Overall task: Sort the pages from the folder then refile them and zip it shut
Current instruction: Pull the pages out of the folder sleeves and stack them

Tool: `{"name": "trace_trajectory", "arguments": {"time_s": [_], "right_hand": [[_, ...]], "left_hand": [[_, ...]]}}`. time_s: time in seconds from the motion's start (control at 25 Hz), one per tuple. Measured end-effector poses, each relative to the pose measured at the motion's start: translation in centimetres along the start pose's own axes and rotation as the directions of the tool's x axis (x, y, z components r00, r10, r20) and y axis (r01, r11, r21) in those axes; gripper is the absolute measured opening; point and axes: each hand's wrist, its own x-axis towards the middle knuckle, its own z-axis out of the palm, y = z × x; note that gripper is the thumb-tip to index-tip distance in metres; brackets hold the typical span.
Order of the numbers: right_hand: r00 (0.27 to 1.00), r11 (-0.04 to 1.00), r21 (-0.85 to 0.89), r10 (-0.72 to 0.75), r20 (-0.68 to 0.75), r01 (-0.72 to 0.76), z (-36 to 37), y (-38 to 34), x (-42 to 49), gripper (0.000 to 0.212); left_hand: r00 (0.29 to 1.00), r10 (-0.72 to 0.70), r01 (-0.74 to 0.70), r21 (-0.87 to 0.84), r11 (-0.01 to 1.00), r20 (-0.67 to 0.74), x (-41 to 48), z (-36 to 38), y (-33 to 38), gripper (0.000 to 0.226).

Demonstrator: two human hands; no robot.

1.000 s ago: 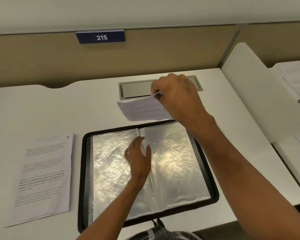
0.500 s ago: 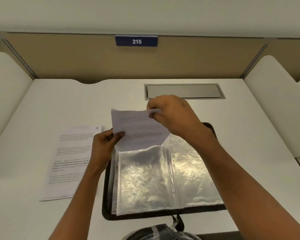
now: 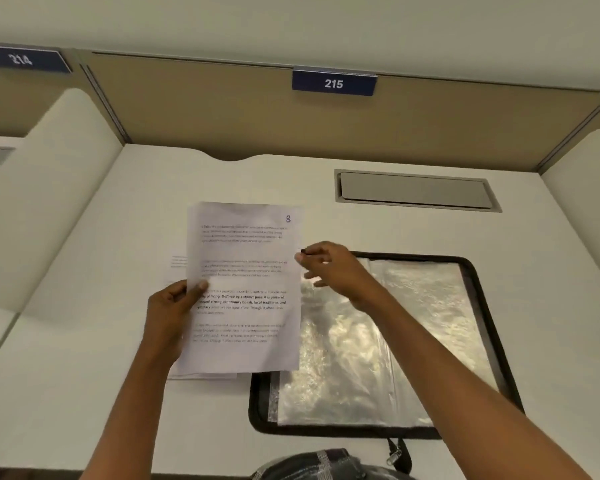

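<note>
The page [image 3: 246, 289] came fully out of the folder [image 3: 326, 432] sleeve and moved left, turning upright so a handwritten 8 showed at its top corner. It ended up above the stack of pages [image 3: 178, 263], hiding most of it. The left hand [image 3: 168, 313] shifted to grip the page's left edge, thumb in front. The right hand [image 3: 333, 268] dropped from the top corner to the right edge; whether it pinched there was unclear.

White 215 on a blue plate [image 3: 334, 83], on the partition [image 3: 222, 112] above the page [image 3: 243, 306], white 214 on a second blue plate [image 3: 21, 59] far up-left of the page, handwritten 8 at the page's top right corner, bold mid-page print partly legible: "Defined by a slower pace", "strong community bonds, local traditions", remaining print blurred
</note>
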Motion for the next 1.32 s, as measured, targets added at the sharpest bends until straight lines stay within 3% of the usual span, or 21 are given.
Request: {"name": "trace_trajectory", "arguments": {"time_s": [0.12,0.24,0.48,0.72,0.92,1.04,1.16,1.32], "right_hand": [[0.98,0.994,-0.012,0.114,0.163,-0.113,6.8,3.6,0.4,0.024],[0.979,0.992,-0.035,0.129,0.155,-0.125,11.8,5.4,0.5,0.011],[0.989,0.994,0.005,0.105,0.104,-0.106,16.0,5.2,2.0,0.007],[0.996,0.992,-0.094,0.086,-0.029,-0.088,16.7,5.8,4.0,0.019],[0.996,0.983,-0.182,0.015,-0.087,-0.031,17.4,6.8,3.8,0.023],[1.0,0.976,-0.217,-0.004,-0.024,-0.001,18.4,6.8,3.2,0.044],[0.999,0.971,-0.235,-0.031,0.037,0.039,19.1,6.8,2.7,0.06],[0.995,0.967,-0.247,-0.05,0.081,0.069,18.2,6.8,2.3,0.071]], "left_hand": [[0.993,-0.098,0.1,0.037,0.994,-0.062,0.6,-3.6,-1.1,0.019],[0.982,-0.13,0.15,0.15,0.977,-0.134,1.1,-7.1,-2.0,0.012],[0.966,-0.111,0.177,0.283,0.943,-0.233,3.3,-10.4,-2.0,0.01],[0.961,0.015,0.151,0.568,0.809,-0.277,6.1,-10.0,-2.7,0.019],[0.931,0.266,0.013,0.748,0.663,-0.251,7.2,-9.3,-5.1,0.045],[0.945,0.228,0.045,0.779,0.625,-0.237,7.9,-9.1,-6.9,0.057],[0.95,0.264,0.0,0.843,0.538,-0.168,7.8,-8.3,-7.7,0.055],[0.926,0.248,0.108,0.83,0.547,-0.284,6.5,-6.2,-6.9,0.054]]}}
